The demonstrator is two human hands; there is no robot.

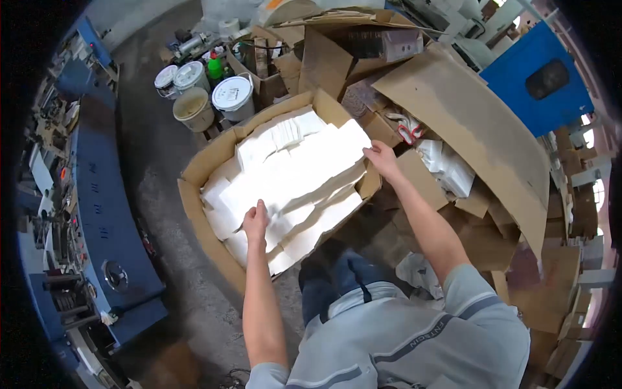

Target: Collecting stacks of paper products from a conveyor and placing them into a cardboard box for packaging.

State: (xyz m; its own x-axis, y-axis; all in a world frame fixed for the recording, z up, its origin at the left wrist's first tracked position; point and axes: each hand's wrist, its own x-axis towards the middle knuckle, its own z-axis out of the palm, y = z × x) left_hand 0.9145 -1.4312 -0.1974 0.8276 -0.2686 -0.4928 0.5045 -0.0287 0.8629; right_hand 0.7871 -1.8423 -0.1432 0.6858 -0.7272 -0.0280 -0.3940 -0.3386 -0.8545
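A large open cardboard box (190, 194) in front of me holds several rows of white paper pieces (285, 133), packed in stacks. One long white paper stack (317, 165) lies across the top of the others. At its near left end is my left hand (256, 223), thumb raised and fingers curled against the paper. My right hand (383, 159) pinches the far right end of the same stack, by the box's right wall. The fingertips of both hands are partly hidden by the paper.
Left of the box runs a long blue machine (110, 214). White buckets (232, 94) and a green bottle (215, 67) stand beyond the box. Cardboard sheets (479, 123), opened cartons (324, 61) and a plastic-wrapped white bundle (447, 170) crowd the right side.
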